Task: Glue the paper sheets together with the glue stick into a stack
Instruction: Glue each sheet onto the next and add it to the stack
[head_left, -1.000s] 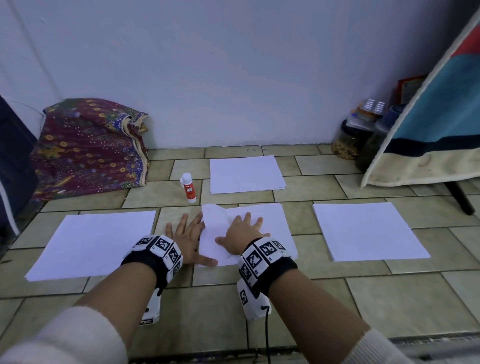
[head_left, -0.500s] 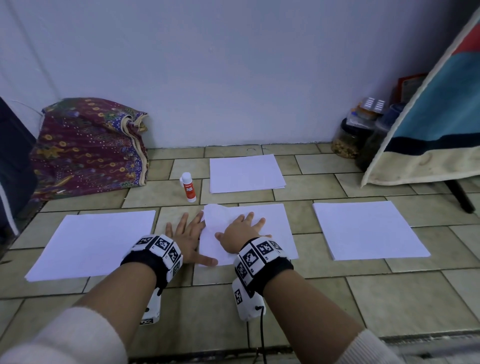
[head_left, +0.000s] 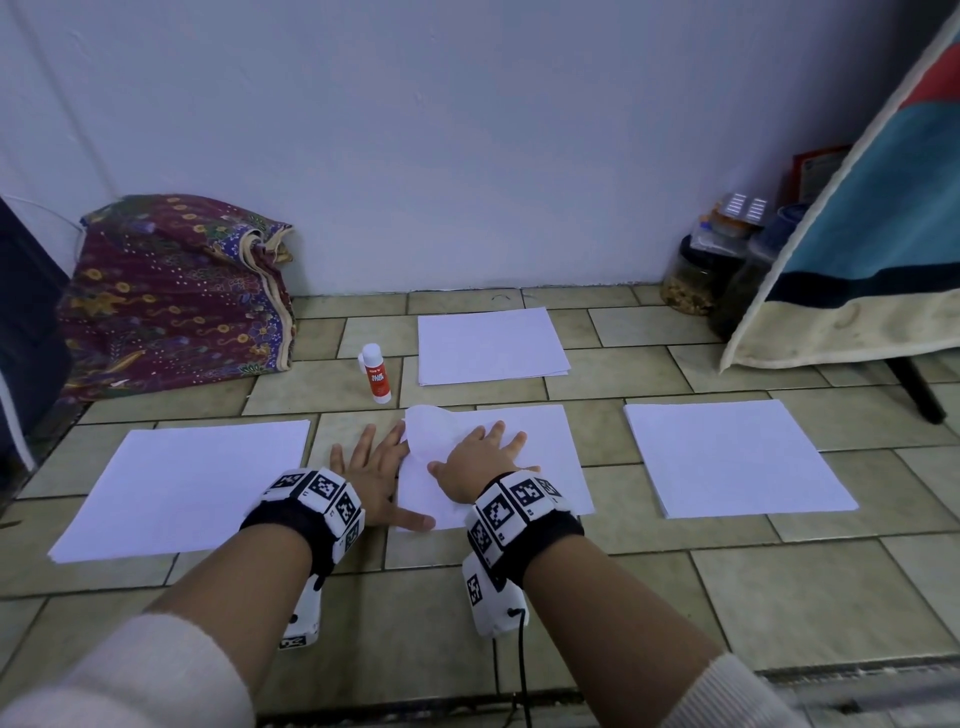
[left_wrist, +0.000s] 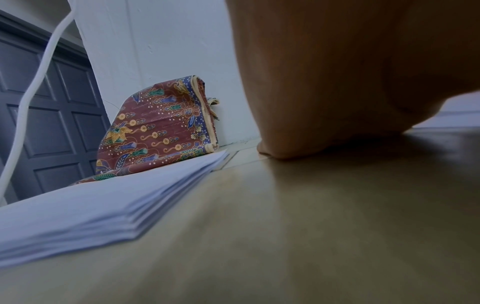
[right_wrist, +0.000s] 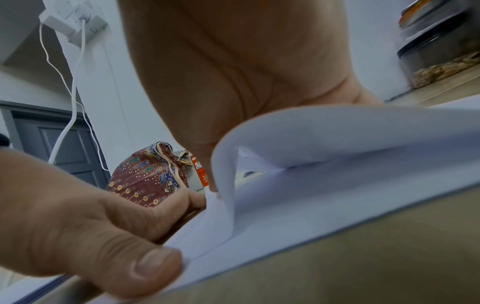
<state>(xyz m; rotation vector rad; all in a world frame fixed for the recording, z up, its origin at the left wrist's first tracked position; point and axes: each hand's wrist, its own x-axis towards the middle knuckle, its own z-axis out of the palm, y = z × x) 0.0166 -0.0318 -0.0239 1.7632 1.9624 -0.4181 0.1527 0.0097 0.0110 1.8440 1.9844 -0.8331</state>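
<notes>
- Far left, against the pale wall: one folded batik cloth (head_left: 171, 291), maroon with gold and blue floral print, cream piping along its edge, soft and slumped.
- Floor (head_left: 779, 597): glazed beige-green rectangular tiles with dark grout lines.
- Paper: four lots of flat white rectangular sheets counted. Left pile (head_left: 182, 488) shows several fanned edges in the left wrist view (left_wrist: 78, 207).
- Left hand (head_left: 371, 475): palm down on the tile, fingers straight and spread, thumb tip pressing the near left edge of the centre sheets (head_left: 540, 457); grasping nothing.
- One glue stick (head_left: 375, 373): small white cylinder with cap on, red-orange label, upright on the tile beyond the left hand, just left of the far pile (head_left: 491, 345); apart from both hands.
- Top centre sheet (head_left: 428, 431): left part bowed up in a smooth curl, seen in the right wrist view as a rounded loop (right_wrist: 285, 133) over the flat sheet beneath.
- Right hand (head_left: 480, 457): flat on the centre sheets, fingers spread and straight, pressing down; released, nothing clasped.
- Right pile (head_left: 727, 457): squared, smooth, untouched, well apart from the hands.
- Far right by the wall: clear lidded jars (head_left: 696, 280), one holding pale lumpy contents; count unclear. Beside them a hanging cloth (head_left: 872, 244) in red, blue, navy and cream bands.
</notes>
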